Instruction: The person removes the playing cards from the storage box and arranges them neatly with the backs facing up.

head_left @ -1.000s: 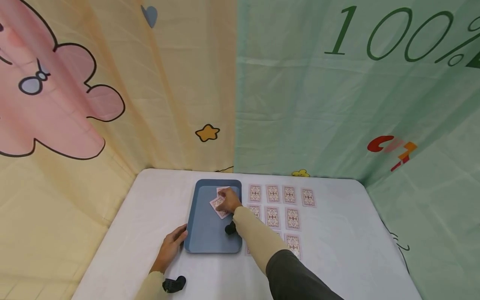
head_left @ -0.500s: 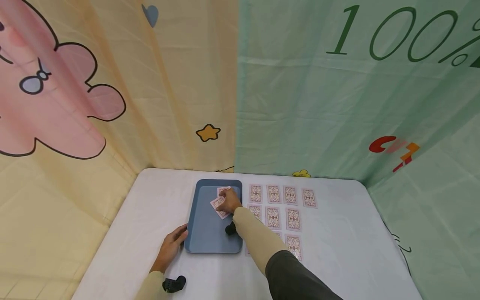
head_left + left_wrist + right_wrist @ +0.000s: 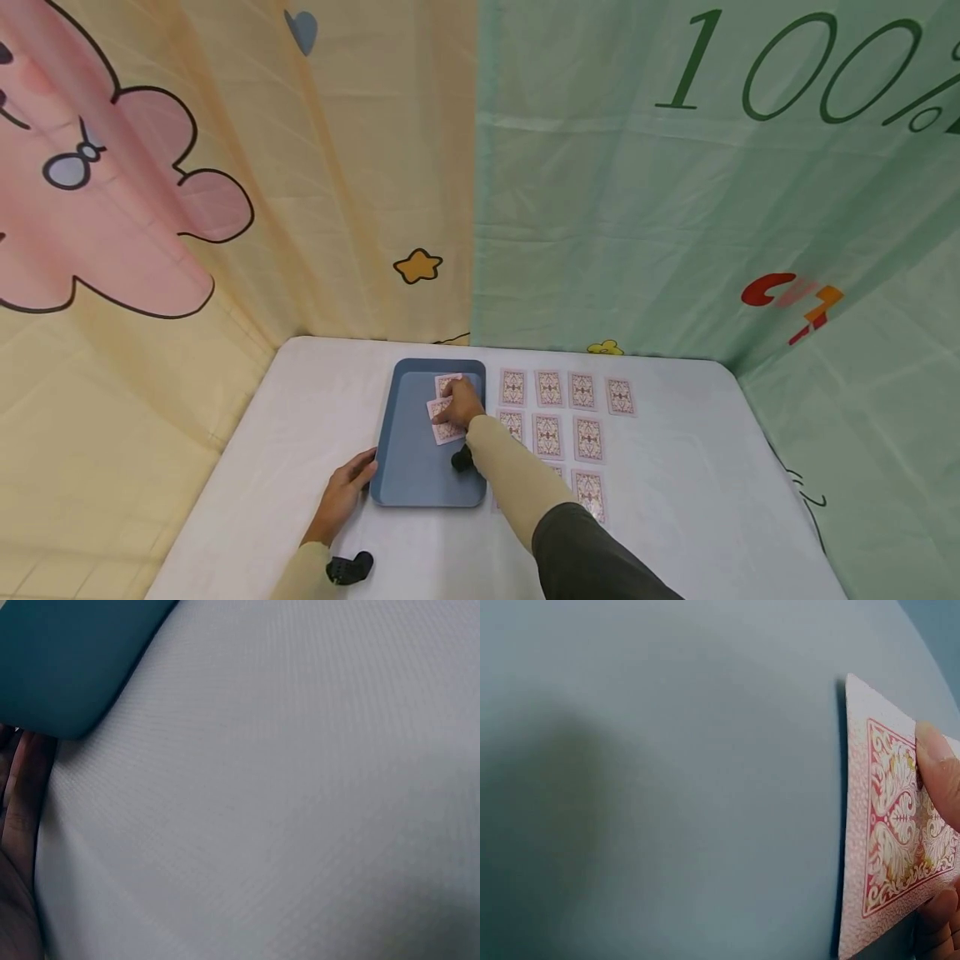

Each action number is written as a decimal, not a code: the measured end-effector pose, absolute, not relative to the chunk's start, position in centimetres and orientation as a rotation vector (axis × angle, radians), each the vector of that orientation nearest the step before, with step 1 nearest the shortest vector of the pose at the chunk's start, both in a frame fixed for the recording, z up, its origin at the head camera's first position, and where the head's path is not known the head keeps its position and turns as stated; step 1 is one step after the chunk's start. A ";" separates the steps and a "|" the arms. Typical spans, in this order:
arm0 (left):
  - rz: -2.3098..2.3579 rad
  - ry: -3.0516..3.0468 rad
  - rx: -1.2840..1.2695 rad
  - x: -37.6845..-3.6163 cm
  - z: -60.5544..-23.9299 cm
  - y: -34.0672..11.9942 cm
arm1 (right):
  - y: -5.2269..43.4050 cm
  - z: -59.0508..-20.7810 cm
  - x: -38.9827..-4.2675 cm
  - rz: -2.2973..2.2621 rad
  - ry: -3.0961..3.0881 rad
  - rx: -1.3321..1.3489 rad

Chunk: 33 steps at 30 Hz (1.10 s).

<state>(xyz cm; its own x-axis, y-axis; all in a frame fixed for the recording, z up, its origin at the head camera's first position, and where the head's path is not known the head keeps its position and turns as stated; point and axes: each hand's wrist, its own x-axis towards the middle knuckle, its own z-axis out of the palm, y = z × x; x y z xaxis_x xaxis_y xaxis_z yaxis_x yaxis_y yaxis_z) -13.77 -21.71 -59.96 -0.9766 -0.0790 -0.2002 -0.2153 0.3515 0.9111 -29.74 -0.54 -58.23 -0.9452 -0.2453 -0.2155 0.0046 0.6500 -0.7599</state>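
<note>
My right hand (image 3: 463, 402) is over the upper part of a blue tray (image 3: 405, 492) and pinches a red-patterned playing card (image 3: 448, 430), back side up. In the right wrist view the thumb (image 3: 941, 776) lies across the back of that card (image 3: 892, 832), with fingers at its lower edge. Just beyond, another playing card (image 3: 446, 384) lies in the tray, partly hidden by the hand. My left hand (image 3: 341, 496) rests against the tray's left side. Its fingers (image 3: 26, 795) look straight in the left wrist view, their tips hidden by the tray rim (image 3: 82, 690).
Several face-down playing cards (image 3: 588, 439) lie in rows on the white table (image 3: 675, 500) right of the tray. My right forearm covers part of the nearest row. Printed curtains (image 3: 360, 167) hang along the table's back and sides.
The playing card in my right hand has turned clockwise and now sits straighter, slightly nearer to me. My left hand and the tray stay in place.
</note>
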 end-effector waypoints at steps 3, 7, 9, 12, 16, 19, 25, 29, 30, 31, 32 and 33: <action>1.715 2.473 -0.271 -13.7 -60.0 -21.7 | -0.5 -58.0 -29.5 -1.210 2.554 -0.179; 1.716 2.467 -0.265 -13.7 -60.0 -21.6 | -0.1 -57.6 -29.0 -1.257 2.538 -0.158; 1.714 2.465 -0.263 -13.7 -59.9 -21.5 | 0.0 -57.3 -28.8 -1.276 2.533 -0.158; 1.705 2.466 -0.262 -13.6 -59.8 -21.5 | 0.2 -56.9 -28.7 -1.299 2.535 -0.184; 1.701 2.460 -0.258 -13.7 -59.6 -21.7 | 0.5 -56.7 -28.6 -1.305 2.561 -0.257; 1.699 2.453 -0.254 -13.7 -59.4 -21.7 | 0.8 -56.6 -28.4 -1.343 2.555 -0.290; 1.693 2.444 -0.244 -13.8 -59.4 -21.7 | 2.3 -55.7 -27.6 -1.569 2.449 -0.258; 1.687 2.441 -0.246 -13.8 -59.3 -21.8 | 3.5 -55.1 -27.0 -1.694 2.360 -0.161; 1.685 2.441 -0.246 -13.8 -59.3 -21.9 | 3.8 -55.0 -26.8 -1.714 2.349 -0.137; 1.685 2.438 -0.246 -13.8 -59.3 -21.9 | 4.2 -54.9 -26.7 -1.736 2.338 -0.118; 1.684 2.435 -0.248 -13.7 -59.3 -21.9 | 4.6 -54.9 -26.5 -1.754 2.330 -0.096; 1.682 2.435 -0.248 -13.7 -59.3 -21.9 | 5.0 -54.8 -26.3 -1.772 2.324 -0.081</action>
